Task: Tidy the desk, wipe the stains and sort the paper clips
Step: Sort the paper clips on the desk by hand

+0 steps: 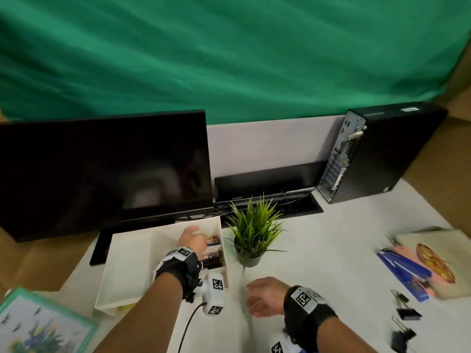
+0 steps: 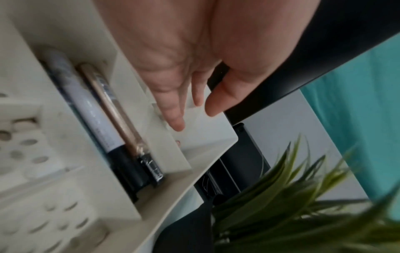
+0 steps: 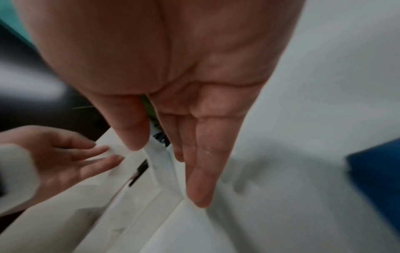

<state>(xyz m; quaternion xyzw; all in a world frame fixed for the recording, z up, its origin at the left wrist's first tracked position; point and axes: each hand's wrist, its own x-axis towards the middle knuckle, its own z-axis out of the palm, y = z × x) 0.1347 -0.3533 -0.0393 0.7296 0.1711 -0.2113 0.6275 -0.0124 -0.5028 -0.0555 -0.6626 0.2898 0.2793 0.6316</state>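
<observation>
The white organizer tray [image 1: 122, 263] sits on the desk [image 1: 331, 250] in front of the dark monitor [image 1: 102, 171], and everything else is placed from it. The left hand [image 1: 192, 240] reaches over the tray's far right corner, above the small compartment holding a few colourful clips [image 1: 213, 240] (too blurred to count). From the left wrist view its fingers [image 2: 173, 111] are straight and slightly spread, holding nothing, the tips close to the tray's inner wall; contact cannot be told. In the next compartment nearer the person lie a white-barrelled marker [image 2: 95, 116] and a copper-coloured pen [image 2: 121, 123], side by side.

The right hand [image 1: 265, 296] hovers over the desk just right of the tray's near corner, fingers [image 3: 201, 171] extended and together, thumb beside them, empty.

A potted green plant [image 1: 254, 230] stands just right of the tray. Well to the tray's right, near the desk's edge, lie black binder clips [image 1: 407, 314], and beyond them a blue booklet [image 1: 405, 271] and a beige pouch [image 1: 438, 253]. A computer tower [image 1: 382, 151] stands far behind and right of the tray. A green-framed picture [image 1: 38, 324] lies left of the tray's near end.
</observation>
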